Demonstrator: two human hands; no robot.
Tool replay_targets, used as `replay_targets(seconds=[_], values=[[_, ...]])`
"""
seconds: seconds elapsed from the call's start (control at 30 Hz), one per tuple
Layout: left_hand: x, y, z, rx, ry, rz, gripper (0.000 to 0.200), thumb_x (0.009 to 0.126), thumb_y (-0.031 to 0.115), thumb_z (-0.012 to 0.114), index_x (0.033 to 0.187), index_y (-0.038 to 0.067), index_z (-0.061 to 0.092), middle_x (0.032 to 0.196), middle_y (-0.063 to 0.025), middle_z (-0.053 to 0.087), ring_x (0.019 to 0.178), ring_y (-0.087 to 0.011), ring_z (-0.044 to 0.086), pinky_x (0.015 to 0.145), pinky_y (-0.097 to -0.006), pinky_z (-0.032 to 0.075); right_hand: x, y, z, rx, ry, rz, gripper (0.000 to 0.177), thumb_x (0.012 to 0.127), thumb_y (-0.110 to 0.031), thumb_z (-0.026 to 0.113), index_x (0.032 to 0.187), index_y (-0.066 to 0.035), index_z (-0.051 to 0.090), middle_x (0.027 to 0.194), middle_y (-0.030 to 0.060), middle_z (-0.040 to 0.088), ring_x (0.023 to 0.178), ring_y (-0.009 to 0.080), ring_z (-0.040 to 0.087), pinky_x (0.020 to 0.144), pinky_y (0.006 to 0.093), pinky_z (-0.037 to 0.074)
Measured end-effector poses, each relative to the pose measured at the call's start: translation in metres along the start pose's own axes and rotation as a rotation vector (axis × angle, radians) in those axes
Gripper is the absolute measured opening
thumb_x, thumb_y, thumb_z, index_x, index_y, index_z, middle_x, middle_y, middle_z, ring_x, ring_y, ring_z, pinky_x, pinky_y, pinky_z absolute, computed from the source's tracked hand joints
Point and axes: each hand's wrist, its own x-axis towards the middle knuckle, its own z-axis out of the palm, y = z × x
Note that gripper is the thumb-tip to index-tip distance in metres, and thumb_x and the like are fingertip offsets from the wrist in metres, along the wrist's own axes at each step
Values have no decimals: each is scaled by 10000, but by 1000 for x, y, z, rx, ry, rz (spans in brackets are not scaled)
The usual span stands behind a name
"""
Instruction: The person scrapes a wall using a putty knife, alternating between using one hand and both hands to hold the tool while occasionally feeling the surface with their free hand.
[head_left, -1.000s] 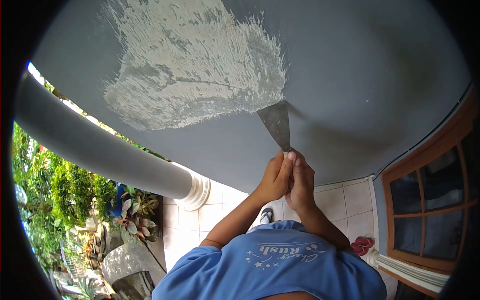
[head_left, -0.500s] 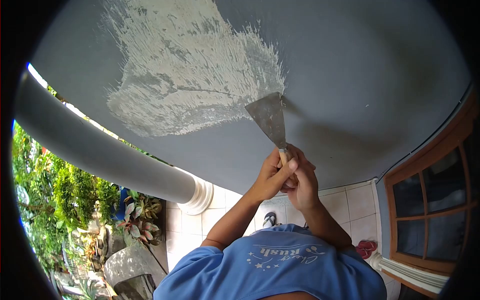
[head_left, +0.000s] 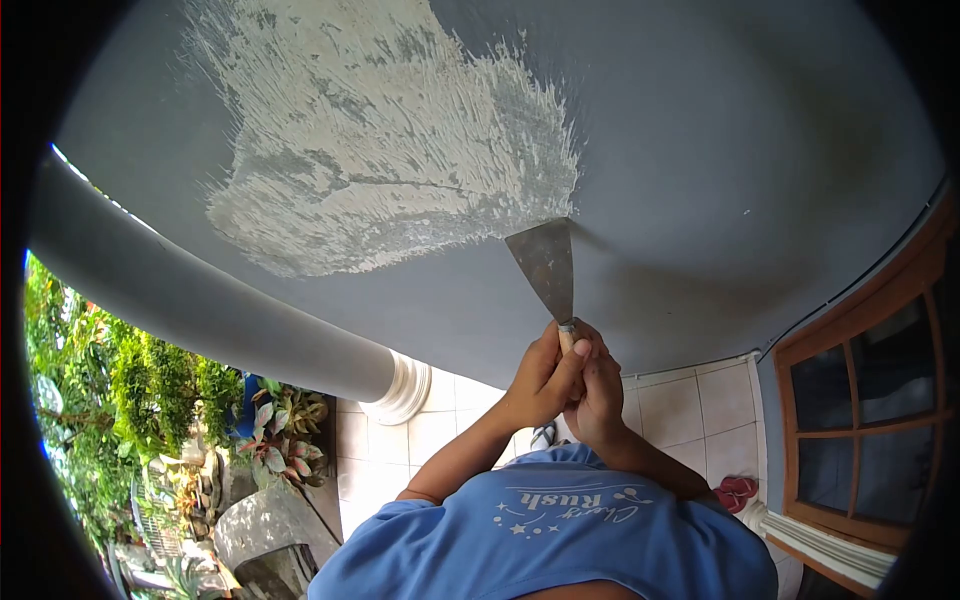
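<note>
A scraper [head_left: 547, 265] with a wide metal blade and a wooden handle points up at the grey painted surface [head_left: 680, 150]. Its blade edge lies at the lower right border of a rough, scraped whitish patch [head_left: 400, 140]. Both hands are wrapped round the handle, one against the other: my left hand [head_left: 543, 378] on the left side, my right hand [head_left: 598, 392] on the right. Most of the handle is hidden by the fingers.
A round grey column [head_left: 220, 310] with a white base stands at the left, beside green plants [head_left: 150, 380]. Wood-framed window panes [head_left: 860, 430] are at the right. Below lie pale floor tiles [head_left: 665, 415] and red footwear [head_left: 737, 492].
The scraper and both hands have moved down in the view, and the blade edge is now at the patch's lower border. The grip looks the same.
</note>
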Motion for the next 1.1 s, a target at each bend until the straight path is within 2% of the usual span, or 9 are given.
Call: replay_targets(seconds=[0.13,0.2,0.23,0.33,0.47,0.63,0.73,0.83,1.1], values=[[6,3,0,37,21,67,250,1054,254,382,1052,18,467,948,-102,614,788,-154,615,745,-276,504,6,-1,7,-55,9,-96,428,1056,-355,387,1274,-2,496,755,-38,485,567,15,391,489,189,309],[22,18,-4,102,128,21,253,1037,265,447,1026,18,502,895,-104,636,644,-118,573,556,-259,467,24,-3,0,22,-13,-38,412,1056,-351,393,1256,-9,505,749,-49,473,569,14,390,485,186,303],[34,16,-3,104,140,183,257,1036,264,448,1029,15,507,884,-98,635,633,-116,572,548,-252,462,34,-10,6,74,10,-51,405,1054,-343,403,1257,-10,509,739,-54,457,578,12,394,481,182,303],[36,45,2,97,76,103,259,1052,268,397,1035,34,506,913,-59,617,638,-63,520,583,-215,443,36,-29,14,85,-61,-86,425,1051,-354,412,1280,-7,498,741,-55,446,592,11,397,496,179,316],[12,12,7,112,103,81,257,1053,269,400,1050,27,488,934,-71,621,750,-96,581,643,-224,475,9,-8,1,15,25,-46,441,1055,-343,394,1310,3,488,777,-47,478,615,3,426,508,170,343],[7,12,14,109,134,22,269,1057,269,396,1042,19,495,968,-99,639,758,-113,588,660,-229,484,2,-8,-2,172,12,61,370,1049,-335,407,1202,-23,535,779,-32,503,613,11,460,484,179,369],[16,14,12,98,163,9,270,1057,268,396,1041,18,496,961,-101,638,758,-113,589,659,-230,485,11,-15,7,119,100,87,344,1044,-408,413,1108,-113,577,675,-93,430,545,-6,382,461,173,303],[20,2,8,72,198,-28,277,1057,274,396,1038,17,498,958,-105,637,758,-114,590,658,-230,484,16,-21,14,103,191,172,346,1047,-393,406,1142,-105,574,676,-90,428,555,-6,382,468,171,308],[8,19,11,67,136,-87,292,1055,296,410,1028,21,503,932,-93,644,700,-88,576,617,-216,477,5,-20,15,33,124,58,382,1047,-392,407,1194,-81,571,687,-102,417,566,-14,371,473,170,303]])
